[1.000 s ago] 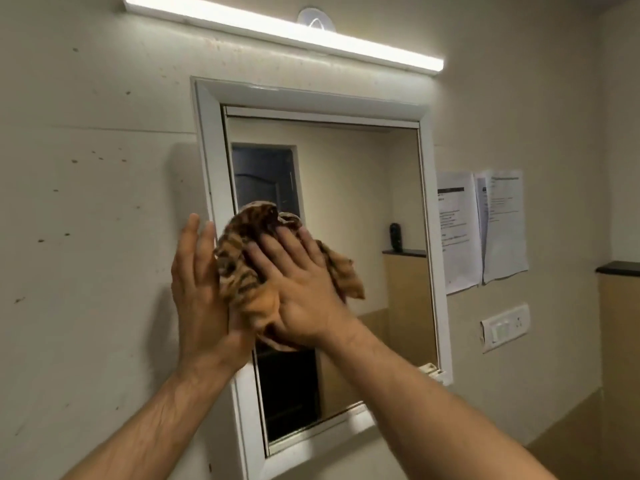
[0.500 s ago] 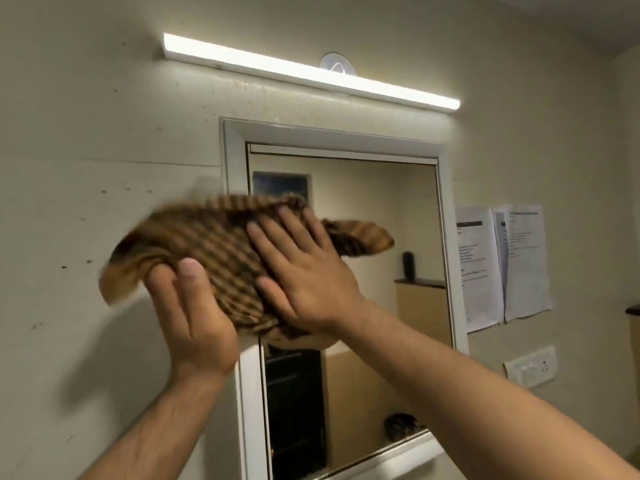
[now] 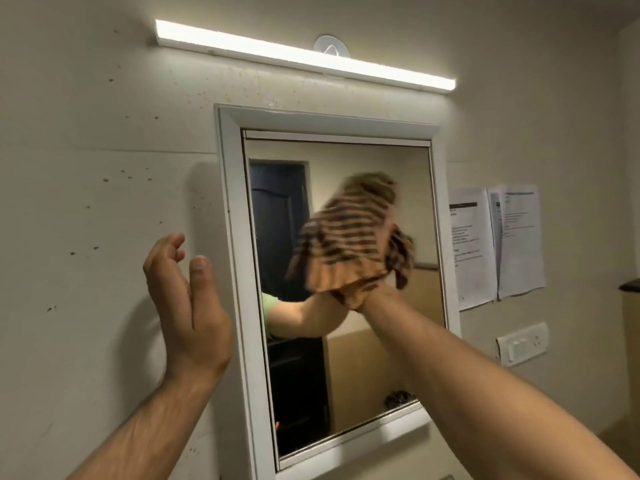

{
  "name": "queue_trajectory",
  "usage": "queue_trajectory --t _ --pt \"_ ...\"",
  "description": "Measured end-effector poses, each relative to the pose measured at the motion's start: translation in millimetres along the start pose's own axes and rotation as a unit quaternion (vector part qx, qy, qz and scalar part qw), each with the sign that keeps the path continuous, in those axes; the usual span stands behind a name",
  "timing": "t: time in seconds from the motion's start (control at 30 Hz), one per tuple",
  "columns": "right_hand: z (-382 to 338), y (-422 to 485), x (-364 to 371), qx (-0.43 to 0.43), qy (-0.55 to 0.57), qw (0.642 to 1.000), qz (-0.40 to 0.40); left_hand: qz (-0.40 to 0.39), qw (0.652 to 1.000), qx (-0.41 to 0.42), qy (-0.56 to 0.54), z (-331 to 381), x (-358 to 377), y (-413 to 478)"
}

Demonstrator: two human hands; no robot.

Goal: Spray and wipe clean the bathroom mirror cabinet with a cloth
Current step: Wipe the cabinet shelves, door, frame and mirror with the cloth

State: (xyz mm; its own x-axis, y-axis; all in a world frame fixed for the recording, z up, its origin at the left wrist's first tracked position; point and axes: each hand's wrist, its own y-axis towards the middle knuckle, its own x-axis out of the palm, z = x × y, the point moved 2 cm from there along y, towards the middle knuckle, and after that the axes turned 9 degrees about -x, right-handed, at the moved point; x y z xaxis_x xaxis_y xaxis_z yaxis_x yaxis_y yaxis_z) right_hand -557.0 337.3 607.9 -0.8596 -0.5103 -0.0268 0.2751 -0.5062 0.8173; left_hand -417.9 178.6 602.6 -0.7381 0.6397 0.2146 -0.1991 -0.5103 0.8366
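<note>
The mirror cabinet [image 3: 239, 271] has a white frame and hangs on the wall ahead. A brown and orange striped cloth [image 3: 349, 237] is draped over my right hand [image 3: 372, 292], which presses it against the mirror glass near the middle right. The cloth hides my right fingers and looks blurred. My left hand [image 3: 188, 306] is raised beside the cabinet's left frame edge, fingers apart, holding nothing and apart from the cloth. My forearm is reflected in the glass. No spray bottle is in view.
A lit tube light [image 3: 304, 57] runs above the cabinet. Two printed paper sheets [image 3: 495, 244] hang on the wall to the right, with a white switch plate [image 3: 523, 344] below them. A dark ledge [image 3: 630, 284] sits at the far right edge.
My left hand has let go of the cloth and pulled back to the left. My right hand has carried the cloth rightward onto the mirror glass.
</note>
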Motion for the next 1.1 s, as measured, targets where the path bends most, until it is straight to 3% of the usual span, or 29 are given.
queue_trajectory --t 0.07,0.1,0.2,0.3,0.33,0.4,0.43,0.5,0.53,0.57,0.67,0.7,0.73,0.77,0.83,0.87,0.9,0.93,0.97,1.0,1.07,1.1 --pt "-9 26 -16 0.023 -0.026 0.999 0.032 -0.001 1.0 0.024 -0.005 2 8 -1" --pt "-22 26 -13 -0.022 0.038 0.999 0.013 0.0 0.999 0.034 -0.009 3 11 -1" --pt "-41 -24 -2 -0.108 0.162 0.98 -0.04 -0.024 0.998 0.061 0.005 8 19 -10" --pt "-24 -92 -17 -0.133 0.188 0.973 0.002 -0.086 0.991 0.077 0.071 8 23 -27" --pt "-11 -107 -19 -0.078 0.183 0.979 -0.033 -0.106 0.985 0.093 0.095 8 24 -31" --pt "9 -134 -16 0.165 0.138 0.971 -0.107 -0.158 0.965 0.139 0.157 6 24 -43" --pt "13 -143 -15 0.31 0.089 0.94 -0.112 -0.18 0.95 0.17 0.188 3 26 -48" --pt "4 -145 -17 0.548 0.055 0.829 -0.098 -0.222 0.917 0.218 0.25 -4 28 -59" --pt "-7 -139 -15 0.605 0.073 0.785 -0.109 -0.24 0.904 0.231 0.268 -7 31 -64" --pt "-23 -138 -10 0.607 0.092 0.775 -0.151 -0.255 0.895 0.237 0.279 -11 34 -70" --pt "-93 -154 -1 0.398 0.222 0.822 -0.341 -0.281 0.884 0.237 0.288 -19 43 -82" --pt "-109 -169 1 0.306 0.191 0.845 -0.395 -0.287 0.883 0.237 0.286 -21 45 -85" --pt "-110 -175 0 0.234 0.117 0.88 -0.396 -0.29 0.883 0.238 0.281 -23 47 -87" --pt "-104 -176 -1 0.161 0.023 0.915 -0.368 -0.295 0.882 0.241 0.277 -25 48 -89" --pt "-86 -177 3 0.059 0.107 0.963 -0.242 -0.301 0.879 0.253 0.269 -27 47 -89" --pt "-71 -174 3 0.113 0.147 0.966 -0.179 -0.298 0.879 0.26 0.265 -28 46 -87" --pt "-57 -177 3 0.238 0.133 0.955 -0.116 -0.296 0.879 0.264 0.264 -29 44 -87" --pt "-44 -182 0 0.412 0.114 0.902 -0.061 -0.292 0.88 0.265 0.264 -30 41 -86" --pt "-34 -187 0 0.563 0.103 0.82 -0.016 -0.287 0.882 0.261 0.266 -31 37 -86" --pt "-27 -186 0 0.659 0.094 0.746 -0.007 -0.285 0.883 0.259 0.268 -31 33 -85" --pt "-26 -175 -2 0.756 0.105 0.646 -0.03 -0.293 0.879 0.255 0.277 -33 29 -86" --pt "-28 -167 -5 0.779 0.1 0.618 -0.026 -0.296 0.876 0.253 0.282 -33 30 -86"
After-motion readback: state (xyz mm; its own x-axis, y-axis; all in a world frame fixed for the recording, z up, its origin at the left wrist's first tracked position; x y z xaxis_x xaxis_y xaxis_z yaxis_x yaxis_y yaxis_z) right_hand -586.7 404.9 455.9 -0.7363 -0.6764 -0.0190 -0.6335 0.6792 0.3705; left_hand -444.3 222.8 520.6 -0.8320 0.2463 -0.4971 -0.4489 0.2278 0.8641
